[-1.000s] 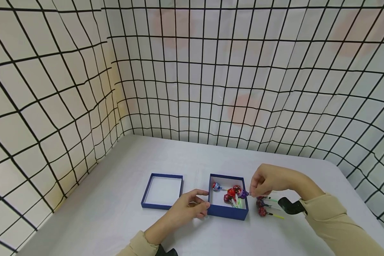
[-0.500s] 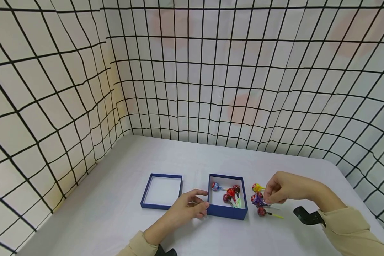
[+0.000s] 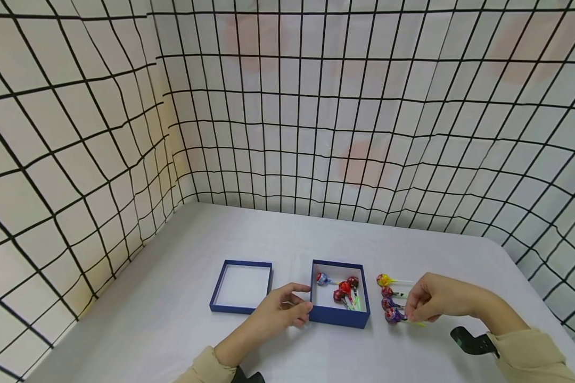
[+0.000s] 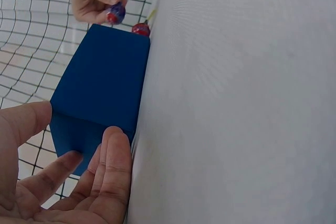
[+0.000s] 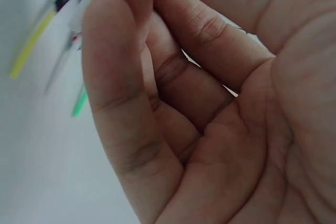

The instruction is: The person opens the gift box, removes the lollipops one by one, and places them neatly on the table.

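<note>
My right hand (image 3: 433, 300) pinches a purple-wrapped lollipop (image 3: 392, 316) by its stick, over the near end of a row of lollipops. In the left wrist view that lollipop (image 4: 116, 13) hangs above a red one (image 4: 140, 29) on the table. The row also has a yellow lollipop (image 3: 384, 280) at the far end and a red one (image 3: 387, 292) beside it. My left hand (image 3: 282, 309) rests its loosely bent fingers against the left side of a blue box (image 3: 340, 317). Inside lie a blue lollipop (image 3: 322, 279) and several red ones (image 3: 345, 288).
A blue-rimmed lid (image 3: 241, 309), white inside, lies left of the box. White cloth (image 3: 172, 330) covers the table. Black netting (image 3: 287, 127) over white sheets stands around the back and left sides.
My right hand has carried the purple lollipop from the box's right rim rightward, then toward the near end of the row, uncovering the yellow lollipop. The left hand stays at the box.
</note>
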The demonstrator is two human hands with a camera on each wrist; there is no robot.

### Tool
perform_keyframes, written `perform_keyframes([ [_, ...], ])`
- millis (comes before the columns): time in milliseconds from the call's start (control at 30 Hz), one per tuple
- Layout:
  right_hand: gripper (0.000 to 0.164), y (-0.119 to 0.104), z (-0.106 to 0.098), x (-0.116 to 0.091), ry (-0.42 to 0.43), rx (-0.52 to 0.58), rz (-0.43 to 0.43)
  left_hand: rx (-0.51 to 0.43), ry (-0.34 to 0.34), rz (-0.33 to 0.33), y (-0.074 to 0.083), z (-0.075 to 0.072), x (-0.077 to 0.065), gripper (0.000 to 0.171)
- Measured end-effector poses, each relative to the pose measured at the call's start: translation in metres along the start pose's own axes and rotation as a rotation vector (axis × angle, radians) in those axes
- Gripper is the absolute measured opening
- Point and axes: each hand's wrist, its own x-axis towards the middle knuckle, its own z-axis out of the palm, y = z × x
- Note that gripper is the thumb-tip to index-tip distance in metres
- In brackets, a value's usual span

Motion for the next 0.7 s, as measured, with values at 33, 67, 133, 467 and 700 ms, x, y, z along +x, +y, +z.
perform_keyframes([
  [33, 0.006, 0.003, 0.001, 0.000, -0.003, 0.005, -0.003, -0.001, 0.000, 0.000, 0.000, 0.000, 0.000, 0.049],
  [67, 0.006, 0.005, 0.002, -0.001, -0.005, 0.010, -0.003, -0.001, -0.001, -0.001, 0.000, 0.000, 0.000, 0.049],
  [133, 0.007, 0.009, 0.004, -0.001, -0.009, 0.019, -0.004, -0.001, -0.002, 0.001, -0.001, 0.000, 0.001, 0.049],
  [467, 0.010, 0.020, 0.011, 0.000, -0.009, 0.051, 0.009, -0.016, 0.002, 0.010, -0.002, 0.000, 0.001, 0.047],
  [700, 0.009, 0.028, 0.015, 0.001, -0.013, 0.066, 0.000, -0.012, 0.000, 0.009, -0.003, 0.000, 0.002, 0.047],
])
